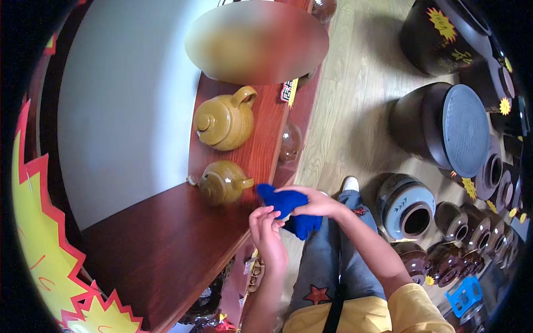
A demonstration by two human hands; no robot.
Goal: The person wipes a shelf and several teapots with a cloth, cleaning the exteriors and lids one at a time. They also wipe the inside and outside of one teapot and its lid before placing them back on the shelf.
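Observation:
A bunched blue cloth is between my two hands, just off the front edge of the wooden shelf. My right hand grips it from the right, its fingers partly hidden by the folds. My left hand has its fingers curled, their tips against the cloth's left edge. Beneath the cloth a small yellowish patch shows, too little to name. Closest to the cloth is a mustard-brown glazed teapot, its handle turned toward me. A second lidded teapot of the same colour stands farther along the shelf.
The reddish wooden shelf runs along a pale wall. Beyond the teapots a blurred oval hides part of the shelf. On the wooden floor at right stand a lidded dark crock, a blue-grey jar and several brown jars.

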